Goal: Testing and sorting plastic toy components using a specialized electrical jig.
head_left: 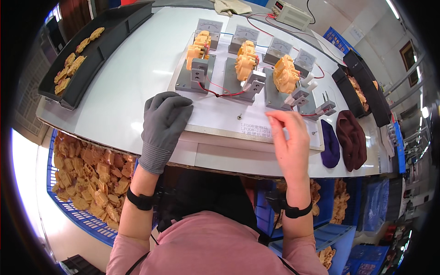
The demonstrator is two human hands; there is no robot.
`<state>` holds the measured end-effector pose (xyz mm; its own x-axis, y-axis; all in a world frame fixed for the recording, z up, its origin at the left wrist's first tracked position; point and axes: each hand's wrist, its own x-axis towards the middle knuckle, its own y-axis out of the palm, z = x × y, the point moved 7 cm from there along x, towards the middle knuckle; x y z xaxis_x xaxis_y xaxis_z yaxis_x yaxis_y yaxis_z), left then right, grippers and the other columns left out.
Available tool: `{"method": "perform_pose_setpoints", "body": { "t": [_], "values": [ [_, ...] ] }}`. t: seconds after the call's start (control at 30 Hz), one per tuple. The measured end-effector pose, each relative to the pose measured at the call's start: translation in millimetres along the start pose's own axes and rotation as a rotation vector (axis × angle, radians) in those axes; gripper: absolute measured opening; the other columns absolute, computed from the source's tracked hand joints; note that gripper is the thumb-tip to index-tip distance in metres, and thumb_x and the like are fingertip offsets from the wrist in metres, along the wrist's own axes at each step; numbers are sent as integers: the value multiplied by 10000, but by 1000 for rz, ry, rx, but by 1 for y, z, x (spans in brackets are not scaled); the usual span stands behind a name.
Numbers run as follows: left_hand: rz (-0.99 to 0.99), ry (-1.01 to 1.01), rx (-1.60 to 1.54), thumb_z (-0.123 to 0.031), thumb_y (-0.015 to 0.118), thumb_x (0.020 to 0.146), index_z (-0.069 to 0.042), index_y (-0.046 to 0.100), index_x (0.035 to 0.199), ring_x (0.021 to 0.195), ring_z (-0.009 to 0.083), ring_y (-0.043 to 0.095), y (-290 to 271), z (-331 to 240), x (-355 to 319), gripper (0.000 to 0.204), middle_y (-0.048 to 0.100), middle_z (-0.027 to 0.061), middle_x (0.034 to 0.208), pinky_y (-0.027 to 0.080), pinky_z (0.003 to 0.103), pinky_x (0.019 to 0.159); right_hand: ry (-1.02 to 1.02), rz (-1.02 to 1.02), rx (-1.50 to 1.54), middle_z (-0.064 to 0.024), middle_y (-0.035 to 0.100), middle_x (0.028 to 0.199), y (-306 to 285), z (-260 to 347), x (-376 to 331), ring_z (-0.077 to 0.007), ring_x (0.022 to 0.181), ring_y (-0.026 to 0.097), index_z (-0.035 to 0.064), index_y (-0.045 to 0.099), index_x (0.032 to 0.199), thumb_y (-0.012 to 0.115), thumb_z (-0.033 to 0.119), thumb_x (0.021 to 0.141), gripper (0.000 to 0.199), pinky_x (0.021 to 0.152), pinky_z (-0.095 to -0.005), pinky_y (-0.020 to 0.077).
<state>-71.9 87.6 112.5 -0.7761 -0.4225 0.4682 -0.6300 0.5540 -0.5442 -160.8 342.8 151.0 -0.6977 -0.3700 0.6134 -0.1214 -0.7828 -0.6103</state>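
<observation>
My left hand [166, 121], in a grey knit glove, is at the front left of a white board [215, 121]. Its fingers are curled and closed, and their inner side is hidden. My bare right hand [291, 137] hovers over the board's front right part, thumb and forefinger drawn together, with nothing visible between them. Ahead of the hands, three yellow-orange plastic gear housings [198, 48], [246, 59], [286, 73] stand upright on grey metal test fixtures [201, 78]. Another fixture [321, 107] at the right bears no housing. Red wires [217, 95] link the fixtures.
Analog meters [277, 49] line the board's back, below a power supply [292, 15]. Black trays with orange parts flank the table: left tray [107, 62], right tray [341, 75]. Dark cloths [350, 137] lie at right. A blue crate [75, 213] of housings is below left, blue bins [325, 197] below right.
</observation>
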Motion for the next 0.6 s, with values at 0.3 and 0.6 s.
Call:
{"method": "perform_pose_setpoints", "body": {
  "t": [0.3,0.6],
  "values": [
    [-42,0,-24,-149,716,859,-80,716,987,1081,292,539,0,-1,1,146,649,69,1069,448,391,945,-170,116,-27,-46,620,855,53,25,10,-256,828,586,99,679,935,717,107,866,80,765,-386,430],
    [1,-16,-11,-103,684,873,-32,692,1021,1120,262,529,1,0,0,164,624,83,1104,448,358,968,-213,78,-23,-31,607,843,53,24,6,-248,815,580,109,678,903,734,114,851,77,751,-381,429]
  ]
}}
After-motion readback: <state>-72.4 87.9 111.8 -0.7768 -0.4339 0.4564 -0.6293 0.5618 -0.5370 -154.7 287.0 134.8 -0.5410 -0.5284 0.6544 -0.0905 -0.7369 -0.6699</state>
